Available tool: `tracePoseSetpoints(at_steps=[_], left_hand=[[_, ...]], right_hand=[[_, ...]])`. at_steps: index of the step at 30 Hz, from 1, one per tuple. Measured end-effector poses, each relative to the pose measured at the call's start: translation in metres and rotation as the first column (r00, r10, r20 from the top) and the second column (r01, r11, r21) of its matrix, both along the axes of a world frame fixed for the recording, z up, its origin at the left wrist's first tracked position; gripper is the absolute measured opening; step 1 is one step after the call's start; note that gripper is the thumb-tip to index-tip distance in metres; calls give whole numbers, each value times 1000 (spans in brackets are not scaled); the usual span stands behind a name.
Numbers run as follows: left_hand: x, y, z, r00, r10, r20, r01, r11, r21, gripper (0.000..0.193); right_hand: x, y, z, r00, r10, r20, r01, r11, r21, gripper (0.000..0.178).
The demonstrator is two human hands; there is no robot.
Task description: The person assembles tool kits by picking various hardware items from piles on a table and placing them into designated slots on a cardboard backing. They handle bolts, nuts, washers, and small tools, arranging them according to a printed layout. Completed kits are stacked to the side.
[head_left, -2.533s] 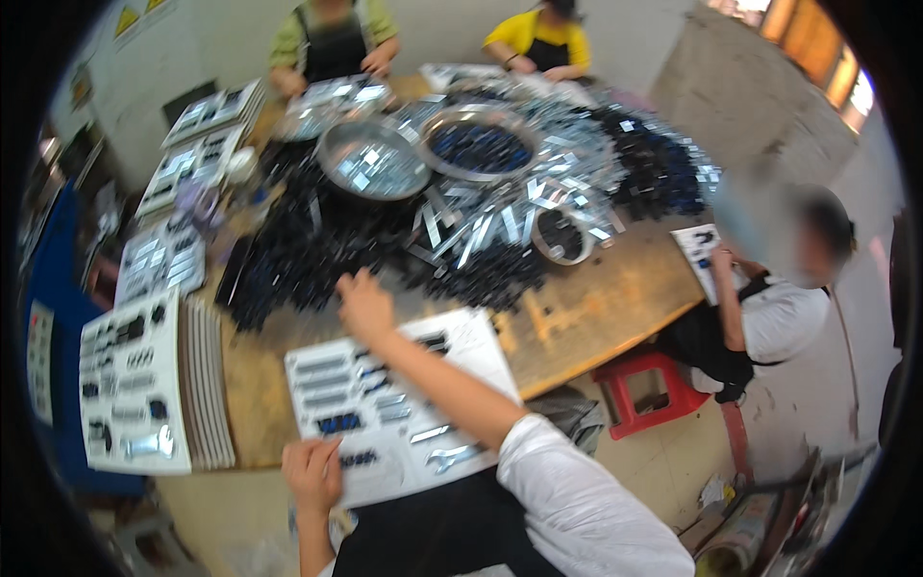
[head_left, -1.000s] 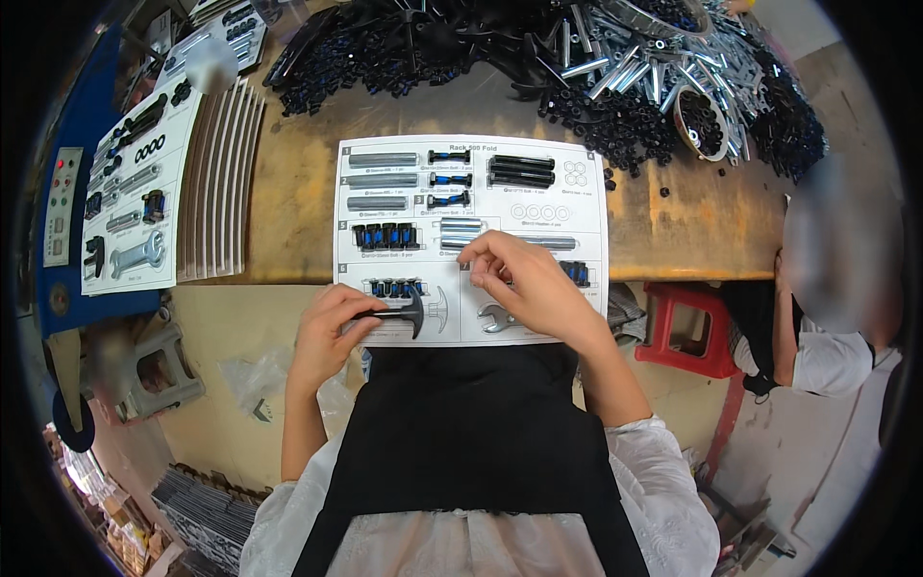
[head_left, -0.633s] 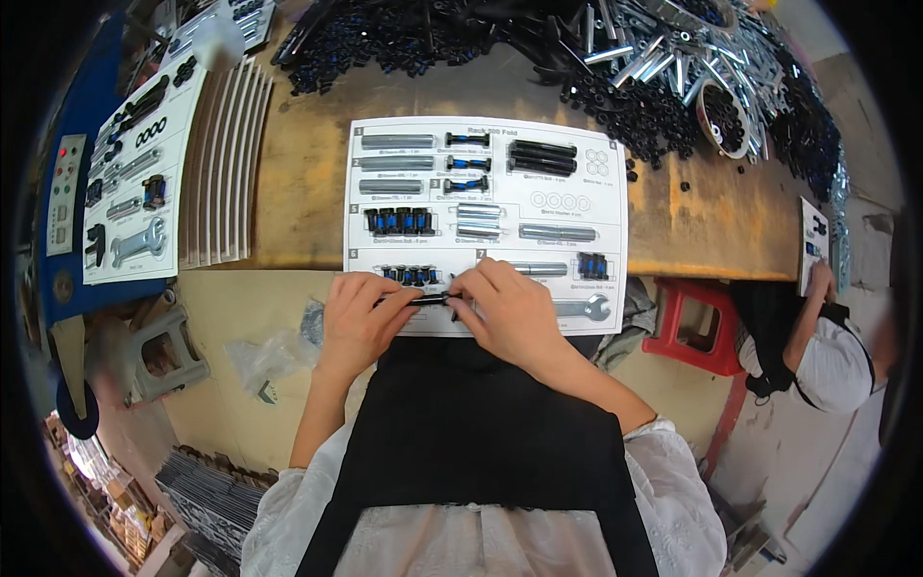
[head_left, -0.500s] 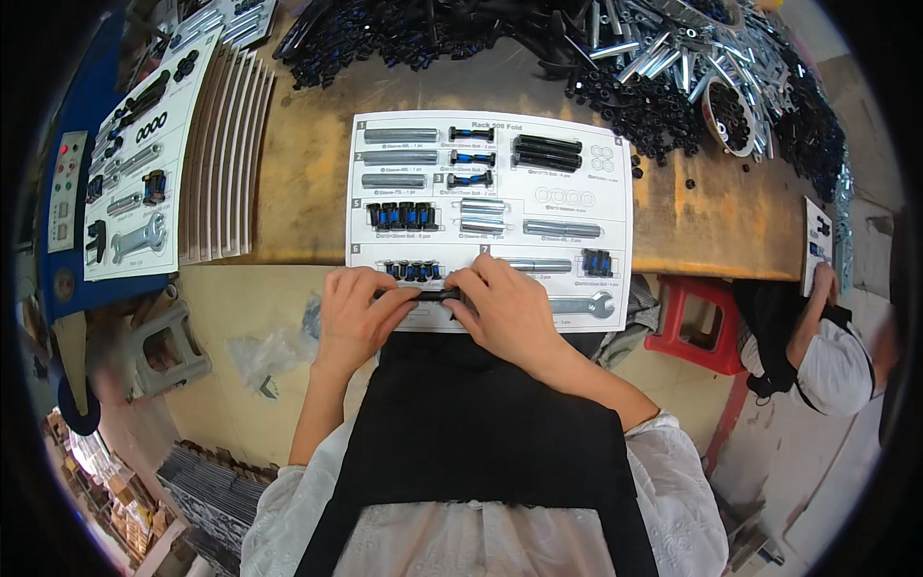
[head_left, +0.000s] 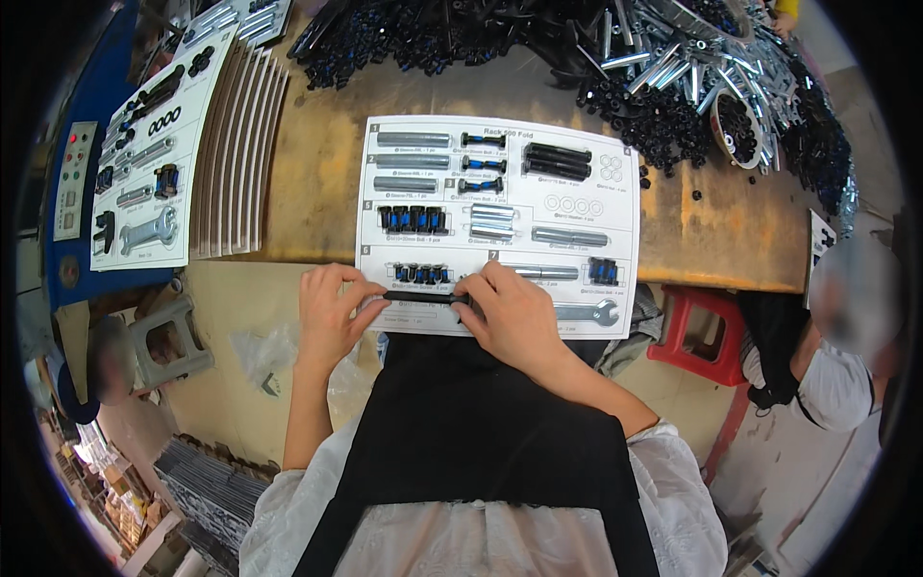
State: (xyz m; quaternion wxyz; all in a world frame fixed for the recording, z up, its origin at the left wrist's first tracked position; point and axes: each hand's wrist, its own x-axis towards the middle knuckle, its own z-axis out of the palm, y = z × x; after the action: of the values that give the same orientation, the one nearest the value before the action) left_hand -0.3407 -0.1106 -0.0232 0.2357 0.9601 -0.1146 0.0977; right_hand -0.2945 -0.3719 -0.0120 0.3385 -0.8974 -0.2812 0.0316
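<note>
A white parts board (head_left: 500, 216) lies at the near edge of the workbench, with bolts, sleeves and a wrench fixed on it in numbered sections. Across its lower left part runs a slim black rod-like piece (head_left: 423, 298), perhaps a long bolt; its exact kind is not clear. My left hand (head_left: 332, 313) pinches the rod's left end between thumb and fingers. At the other end, my right hand (head_left: 514, 313) closes on it with thumb and forefinger, hiding the tip. Just above the rod sits a row of short black bolts (head_left: 420, 273) with blue bands.
Filled boards (head_left: 245, 144) stand stacked at the left. Black bolts (head_left: 413, 43), silver sleeves (head_left: 683, 77) and a bowl of black nuts (head_left: 735, 128) pile up at the back. A red stool (head_left: 692, 337) and a grey stool (head_left: 173, 341) stand below; another person (head_left: 836, 375) sits at right.
My left hand has moved left along the black rod, away from my right hand, so more of it shows. The view has shifted slightly.
</note>
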Motion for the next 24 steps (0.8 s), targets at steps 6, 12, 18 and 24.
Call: tracePoseSetpoints(at_steps=[6, 12, 18, 24], left_hand=[[-1, 3, 2, 998, 27, -50, -31, 996, -80, 22], [22, 27, -6, 974, 223, -45, -225, 914, -337, 13], [65, 14, -51, 864, 453, 218, -381, 874, -302, 13], [63, 15, -48, 857, 439, 270, -367, 888, -278, 16]], right_hand=[[-1, -2, 1, 1000, -5, 12, 5, 1000, 3, 17], [90, -34, 41, 986, -162, 27, 156, 976, 154, 17], [317, -68, 76, 805, -327, 495, 174, 928, 329, 28], [464, -48, 62, 873, -294, 388, 391, 899, -198, 28]])
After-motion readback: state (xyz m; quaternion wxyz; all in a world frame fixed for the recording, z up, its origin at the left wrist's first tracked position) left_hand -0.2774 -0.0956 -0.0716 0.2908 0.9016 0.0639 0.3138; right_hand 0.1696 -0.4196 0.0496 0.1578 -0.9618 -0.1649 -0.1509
